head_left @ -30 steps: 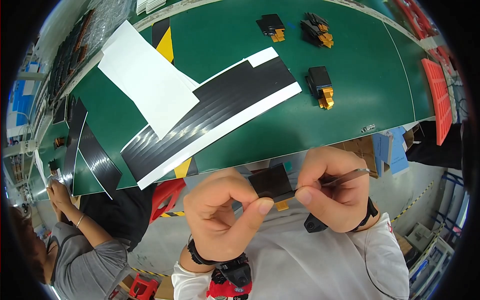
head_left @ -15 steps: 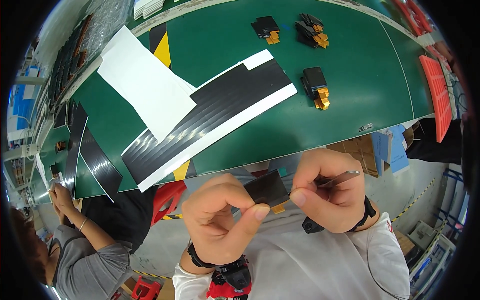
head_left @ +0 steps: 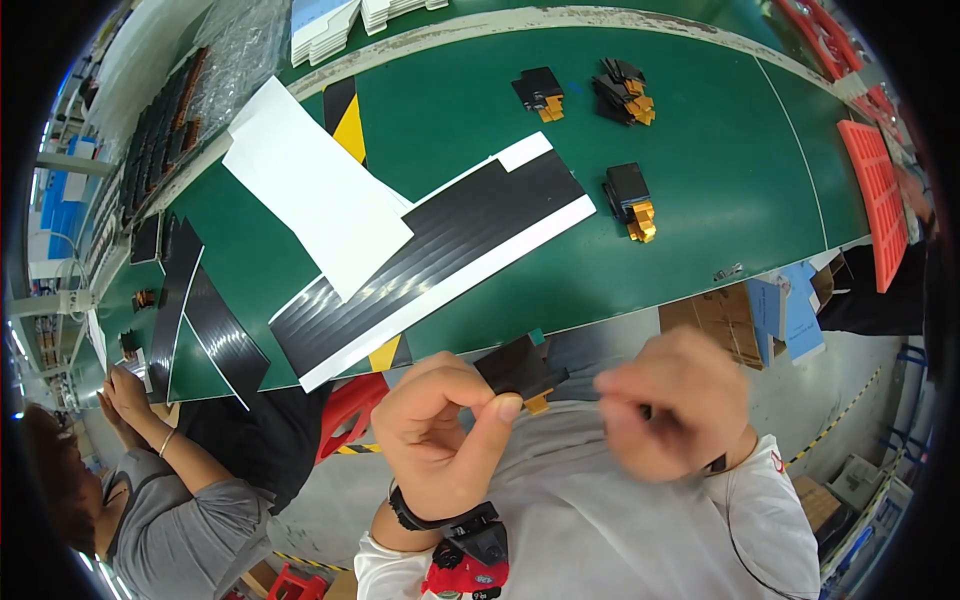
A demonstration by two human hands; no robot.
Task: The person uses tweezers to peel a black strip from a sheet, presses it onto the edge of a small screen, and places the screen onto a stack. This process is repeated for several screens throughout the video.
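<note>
Black, with a gold tab (head_left: pixel 538 404), a panel (head_left: pixel 515 368) is held just outside the near edge of the green table (head_left: pixel 720 210). The left hand (head_left: pixel 440 430) pinches it between thumb and forefinger. Just beside it, the right hand (head_left: pixel 680 405) is curled and blurred; I cannot tell whether it grips anything. Two stacks (head_left: pixel 540 88) (head_left: pixel 620 90) lie toward the far edge; a third stack (head_left: pixel 628 183) sits nearer the near edge. White paper (head_left: pixel 320 190) overlaps a black sheet (head_left: pixel 480 220) reaching the near edge; a red tray (head_left: pixel 875 200) stands at the right end.
</note>
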